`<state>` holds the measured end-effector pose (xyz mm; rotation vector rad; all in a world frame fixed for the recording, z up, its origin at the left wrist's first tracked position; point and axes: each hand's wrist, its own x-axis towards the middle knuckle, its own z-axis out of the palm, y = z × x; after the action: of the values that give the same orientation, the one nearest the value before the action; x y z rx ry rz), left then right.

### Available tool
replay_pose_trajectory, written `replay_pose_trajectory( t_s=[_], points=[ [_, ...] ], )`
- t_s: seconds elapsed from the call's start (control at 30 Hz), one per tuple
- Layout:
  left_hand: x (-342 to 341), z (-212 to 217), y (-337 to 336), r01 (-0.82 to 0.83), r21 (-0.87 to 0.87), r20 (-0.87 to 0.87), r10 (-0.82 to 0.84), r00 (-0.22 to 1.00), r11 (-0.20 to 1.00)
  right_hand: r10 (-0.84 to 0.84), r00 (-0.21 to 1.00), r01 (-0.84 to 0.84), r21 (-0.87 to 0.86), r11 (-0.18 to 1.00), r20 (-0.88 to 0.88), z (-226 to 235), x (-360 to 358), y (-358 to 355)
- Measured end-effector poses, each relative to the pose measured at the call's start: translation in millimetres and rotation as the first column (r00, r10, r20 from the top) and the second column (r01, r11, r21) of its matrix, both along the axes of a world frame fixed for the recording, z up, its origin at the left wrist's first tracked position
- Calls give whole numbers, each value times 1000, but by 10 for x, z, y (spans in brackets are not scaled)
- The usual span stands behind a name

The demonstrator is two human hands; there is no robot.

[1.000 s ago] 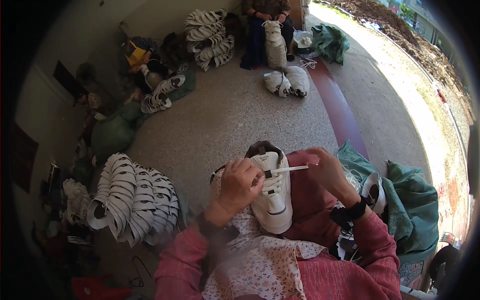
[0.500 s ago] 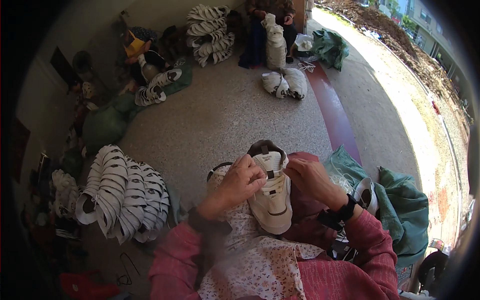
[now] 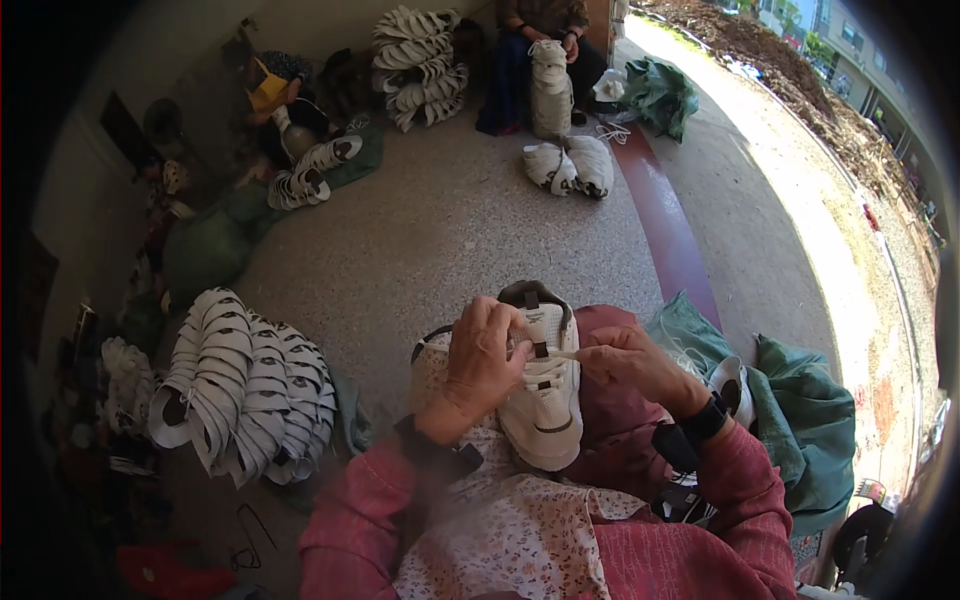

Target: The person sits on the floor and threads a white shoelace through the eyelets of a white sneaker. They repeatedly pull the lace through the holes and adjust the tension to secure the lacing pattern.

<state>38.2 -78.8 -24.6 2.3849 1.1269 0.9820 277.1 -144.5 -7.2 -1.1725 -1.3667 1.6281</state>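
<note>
Shoe [image 3: 545, 415] on the lap, toe toward the wearer, collar away. Left hand [image 3: 484, 352] on shoe's left edge, fingers bent, thumb by the lacing; can't tell if they pinch anything. Right hand [image 3: 640, 362] just right of shoe, thumb and forefinger pressed together, pinching white lace [image 3: 566, 354], which runs out from shoe's lacing. Left of shoe, well apart: stacked uppers [image 3: 250, 385], white with dark linings. Right of shoe: another shoe [image 3: 735, 390], then green sack [image 3: 810, 430]. Beyond shoe, across the floor: white bundle [image 3: 568, 167], tall white stack [image 3: 552, 100], seated co-worker [image 3: 545, 14] behind it. Floral cloth [image 3: 505, 550] on wearer's side of shoe.
</note>
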Motion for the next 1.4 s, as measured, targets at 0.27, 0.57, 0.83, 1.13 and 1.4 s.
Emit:
replay_pose_trajectory(
  t_s=[0.27,0.57,0.83,1.13,1.4],
  points=[
    [-342,-65,19,-26,-486,71,70,995,873,-245,944,99,519,849,222,126,515,-268],
    [-783,-267,114,212,-561,332,-18,943,800,-414,501,388,-230,892,-760,-543,847,-82],
    [-1674,-292,80,-236,-554,-104,215,971,798,-310,29,543,-246,803,-950,-723,1655,-528],
    [-596,166,78,158,-147,1,-159,987,977,-901,396,873,-232,430,-180,-884,1913,-1086],
    [-89,64,444,344,-570,110,-345,932,747,-289,947,225,-346,911,-143,-44,395,-666]
  ],
)
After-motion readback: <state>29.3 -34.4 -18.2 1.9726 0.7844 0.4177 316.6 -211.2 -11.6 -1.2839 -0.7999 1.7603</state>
